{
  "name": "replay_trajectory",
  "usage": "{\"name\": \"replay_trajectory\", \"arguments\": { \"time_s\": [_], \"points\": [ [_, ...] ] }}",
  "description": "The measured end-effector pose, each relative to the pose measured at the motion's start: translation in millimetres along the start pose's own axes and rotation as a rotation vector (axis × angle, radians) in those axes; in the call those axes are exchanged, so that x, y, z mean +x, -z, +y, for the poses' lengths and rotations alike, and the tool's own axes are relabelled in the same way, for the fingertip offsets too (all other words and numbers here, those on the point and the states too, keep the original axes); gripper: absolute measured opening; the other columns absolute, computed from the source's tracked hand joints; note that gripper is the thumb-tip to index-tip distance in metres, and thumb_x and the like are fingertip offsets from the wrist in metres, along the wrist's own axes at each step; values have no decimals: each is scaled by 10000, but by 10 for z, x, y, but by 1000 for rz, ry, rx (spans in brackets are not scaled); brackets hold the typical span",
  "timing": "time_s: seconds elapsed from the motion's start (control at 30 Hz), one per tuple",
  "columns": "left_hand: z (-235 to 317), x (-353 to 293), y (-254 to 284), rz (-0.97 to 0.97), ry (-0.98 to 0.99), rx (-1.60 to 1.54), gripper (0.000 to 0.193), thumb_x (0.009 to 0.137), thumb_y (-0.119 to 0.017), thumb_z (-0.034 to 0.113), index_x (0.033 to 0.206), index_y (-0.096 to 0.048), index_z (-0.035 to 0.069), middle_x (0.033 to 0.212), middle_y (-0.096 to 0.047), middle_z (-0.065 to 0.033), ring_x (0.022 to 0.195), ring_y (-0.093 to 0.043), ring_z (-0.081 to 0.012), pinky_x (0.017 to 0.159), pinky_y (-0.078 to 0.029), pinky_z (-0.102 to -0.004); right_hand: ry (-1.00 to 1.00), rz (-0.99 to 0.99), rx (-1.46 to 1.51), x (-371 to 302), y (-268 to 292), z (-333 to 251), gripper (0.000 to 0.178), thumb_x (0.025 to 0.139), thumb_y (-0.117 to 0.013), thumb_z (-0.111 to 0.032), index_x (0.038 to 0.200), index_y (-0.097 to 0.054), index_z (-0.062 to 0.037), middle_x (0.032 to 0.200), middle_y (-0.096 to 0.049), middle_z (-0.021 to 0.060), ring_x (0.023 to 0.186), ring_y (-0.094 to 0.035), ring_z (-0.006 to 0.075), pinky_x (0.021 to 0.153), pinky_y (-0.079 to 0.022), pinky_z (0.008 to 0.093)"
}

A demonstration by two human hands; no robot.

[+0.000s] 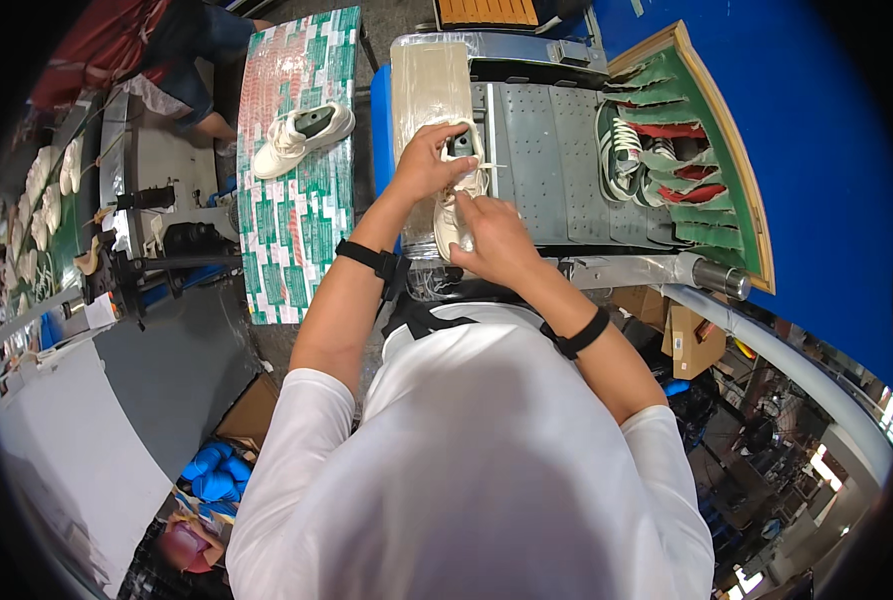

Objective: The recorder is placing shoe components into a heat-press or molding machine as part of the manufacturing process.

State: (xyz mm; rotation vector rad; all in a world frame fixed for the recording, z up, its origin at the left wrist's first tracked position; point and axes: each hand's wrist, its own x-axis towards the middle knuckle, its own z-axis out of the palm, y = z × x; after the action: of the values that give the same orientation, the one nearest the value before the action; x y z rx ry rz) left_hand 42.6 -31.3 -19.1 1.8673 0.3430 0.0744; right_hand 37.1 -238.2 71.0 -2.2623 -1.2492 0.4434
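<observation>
One cream shoe [447, 222], dark inside, is gripped by left hand [428, 166] and right hand [497, 238]

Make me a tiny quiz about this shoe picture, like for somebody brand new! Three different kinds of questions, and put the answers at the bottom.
1. True or false: the left hand and the right hand both touch the cream shoe.
2. Where does the lone white shoe at the left sit?
A) on the floor
B) on the green-and-white patterned table
C) inside a box
3. Fill in: the dark shoes beside the ragged green flaps have ____ laces.

Key: 1 true; 2 B; 3 white.
</observation>
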Motion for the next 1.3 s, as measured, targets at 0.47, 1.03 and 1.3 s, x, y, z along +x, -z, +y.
{"name": "replay_trajectory", "arguments": {
  "time_s": [0.47,1.03,1.3],
  "points": [
    [50,-32,-14,33,32,-17,669,774,-956,236,1389,-718,121,1437,-592,-195,1330,-604,-305,1110,-495,-379,-31,31,11,-40,-118,19,769,789,-793,-309,1400,-570,100,1130,-672,240,1096,-644,400,1016,-466,488],
    [-123,61,83,-95,60,-110,633,918,-854,142,1482,-606,-4,1432,-652,-152,1198,-659,-215,1004,-547,-348,-100,117,45,69,-514,82,586,614,-827,-307,1054,-668,45,1013,-705,212,997,-696,387,938,-507,509],
    [-216,131,115,-144,98,-124,646,927,-853,156,1496,-591,-2,1361,-675,-136,1129,-675,-198,959,-562,-322,-267,-38,389,70,-214,36,579,690,-802,-389,1033,-743,73,922,-742,287,891,-740,445,840,-595,509]
  ]
}}
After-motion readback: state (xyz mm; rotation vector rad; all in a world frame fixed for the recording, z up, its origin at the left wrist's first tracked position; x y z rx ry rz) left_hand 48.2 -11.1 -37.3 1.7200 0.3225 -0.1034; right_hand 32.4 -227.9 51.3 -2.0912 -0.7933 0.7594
